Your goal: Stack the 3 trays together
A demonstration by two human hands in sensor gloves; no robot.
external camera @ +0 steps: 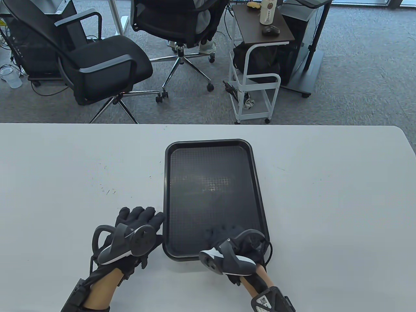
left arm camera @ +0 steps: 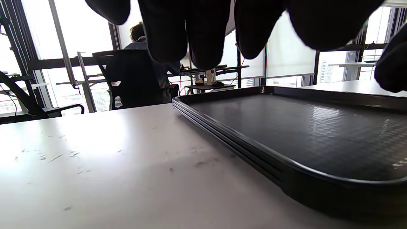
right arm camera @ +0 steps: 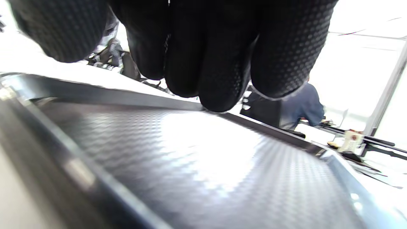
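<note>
My right hand (external camera: 232,242) hovers spread over the near end of the stacked trays (external camera: 211,191); left hand (external camera: 138,227), fingers loosely spread, just beside their edge on the worktop (external camera: 65,182). Stack looks complete; next, probably withdraw both hands.

The black plastic trays (external camera: 211,195) have a textured, faintly glossy bed; the table (external camera: 65,169) is smooth, matt white.

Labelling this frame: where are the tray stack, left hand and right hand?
tray stack (external camera: 211,182), table view, bare textured floor
left hand (external camera: 136,227), table view, glove back
right hand (external camera: 227,239), table view, gloved knuckles
</note>
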